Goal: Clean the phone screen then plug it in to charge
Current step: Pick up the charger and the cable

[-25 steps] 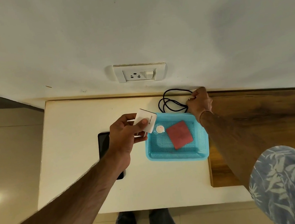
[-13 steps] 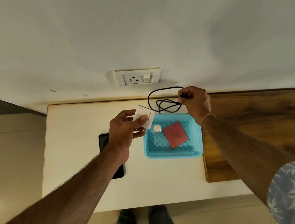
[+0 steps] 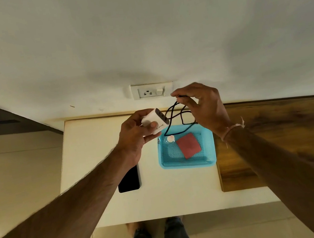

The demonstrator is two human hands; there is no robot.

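My left hand (image 3: pixel 135 140) grips the light, rigid charger (image 3: pixel 153 122) by its sides — my right hand (image 3: pixel 204 108) pinches the limp, tangle-prone cable (image 3: pixel 174 116) near its plug end.

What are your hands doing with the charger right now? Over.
Left hand holds white charger. Right hand pinches black cable, not plugged in. Phone flat on table. Socket clear.

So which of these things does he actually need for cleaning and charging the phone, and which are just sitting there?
Part of the job:
- phone, on the table
- white charger, in the left hand
- black cable, in the right hand
- wall socket
- red cloth
- small bottle, probably cleaner

Just there:
- blue basket holding cloth and bottle
- wooden board
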